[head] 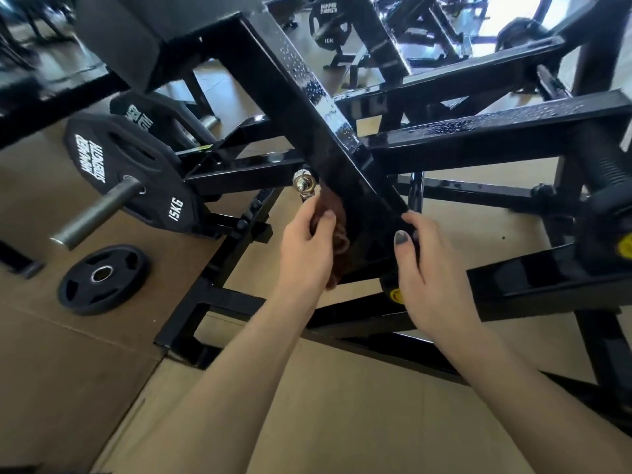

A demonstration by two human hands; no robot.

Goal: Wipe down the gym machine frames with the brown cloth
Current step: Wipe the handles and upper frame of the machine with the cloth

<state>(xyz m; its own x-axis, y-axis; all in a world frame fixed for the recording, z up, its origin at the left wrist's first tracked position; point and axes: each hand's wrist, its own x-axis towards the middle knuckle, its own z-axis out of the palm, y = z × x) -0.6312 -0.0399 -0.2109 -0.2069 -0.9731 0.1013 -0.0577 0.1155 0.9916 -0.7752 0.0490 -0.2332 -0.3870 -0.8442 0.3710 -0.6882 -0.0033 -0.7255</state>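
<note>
- the left hand [307, 248], just left of the middle of the frame, has its fingers curled around a bunched brown cloth [337, 230]; the thumb lies across the front of the cloth and the fingertips are hidden behind it.
- the cloth is pressed against the left side of a slanted black beam [328, 131], at the beam's lower end, and hangs down past the palm.
- the right hand [427, 278], just right of the middle, grips the lower right edge of the same beam; the thumb with a dark painted nail lies flat on the beam's face, and the other fingers wrap around the edge, mostly out of sight.
- a shiny metal bolt [301, 181] sits just above the left hand, beside the cloth's top.
- the beam runs from the upper middle down to the hands, and water drops dot its upper part.
- a wet crossbar [496, 131] runs off to the right edge from the beam.
- at the left, a black weight plate [130, 172] marked 15kg stands on a grey peg [99, 210].
- below it, a smaller plate [102, 278] lies flat on the brown floor [68, 371].
- a yellow round sticker [396, 295] shows just left of the right wrist.
</note>
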